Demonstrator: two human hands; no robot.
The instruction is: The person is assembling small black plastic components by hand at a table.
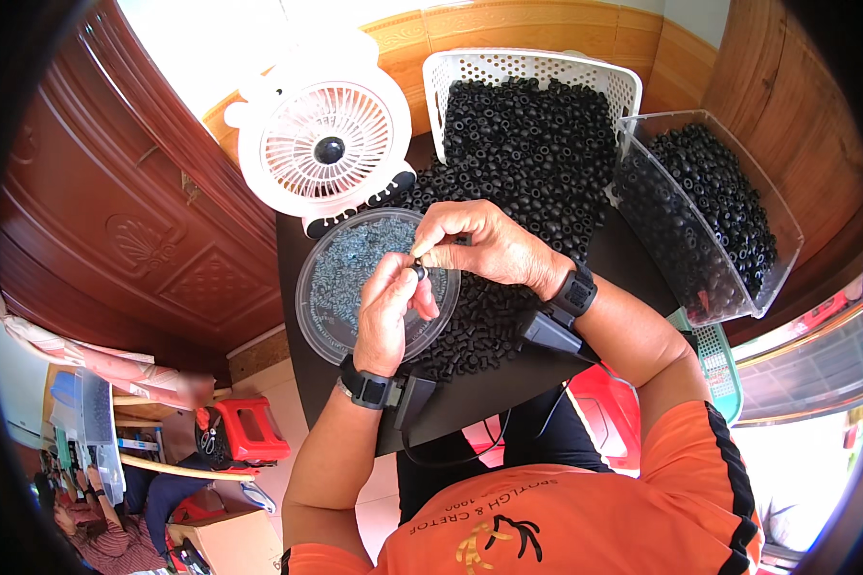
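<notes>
Above the rim of a round clear tub, my left hand (384,316) pinches a small round black piece (420,272) between thumb and fingertips. From the right, my right hand (494,247) meets it with thumb and forefinger pressed together at the top of that piece. Whatever those fingertips hold is too small to make out. Small blue bits (340,264) lie in the tub (301,305) beneath my hands. Beside it on the dark table (321,407) are many small black stemmed parts (475,347). Black ring-shaped parts (537,196) are heaped behind my right hand.
A white fan (328,150) stands at the back left. Black rings fill a white basket (625,88) at the back and a clear bin (775,259) at the right. A green basket (717,369) sits below the bin. Another person (115,546) is at the far lower left.
</notes>
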